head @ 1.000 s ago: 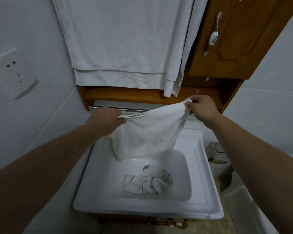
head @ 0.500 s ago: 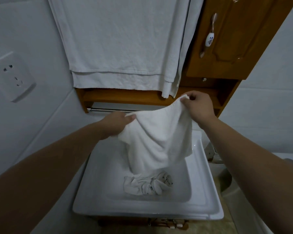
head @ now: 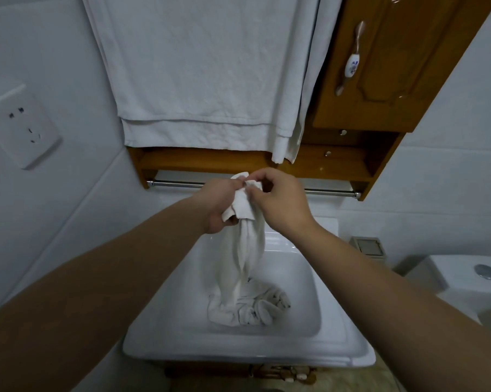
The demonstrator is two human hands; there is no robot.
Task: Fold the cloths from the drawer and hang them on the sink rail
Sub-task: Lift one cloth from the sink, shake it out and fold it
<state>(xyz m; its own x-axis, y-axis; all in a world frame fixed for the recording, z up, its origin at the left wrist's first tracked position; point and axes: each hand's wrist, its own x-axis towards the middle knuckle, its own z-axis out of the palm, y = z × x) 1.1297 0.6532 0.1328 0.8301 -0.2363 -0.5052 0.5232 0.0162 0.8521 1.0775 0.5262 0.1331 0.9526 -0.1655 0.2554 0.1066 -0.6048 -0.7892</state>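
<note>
Left hand (head: 217, 205): grips cloth (head: 245, 250) top.
Right hand (head: 281, 202): pinches same corners.
Cloth: hangs into sink (head: 337, 343), before rail (head: 176, 183).

rail (head: 176, 183) bare on its left and right stretches, middle blocked by both hands (head: 255, 202) holding a cloth (head: 247, 250). wooden shelf (head: 199, 161) close above rail. crumpled cloth (head: 255, 306) fills basin (head: 295, 346) floor.

Soft, nubbly white terry is seen in the held cloth (head: 248, 250) and the crumpled cloth (head: 250, 306). The sink (head: 337, 343) is finished in smooth, glossy white ceramic. Polished metal is shown on the rail (head: 176, 183), varnished, shiny wood on the cabinet (head: 394, 66).
</note>
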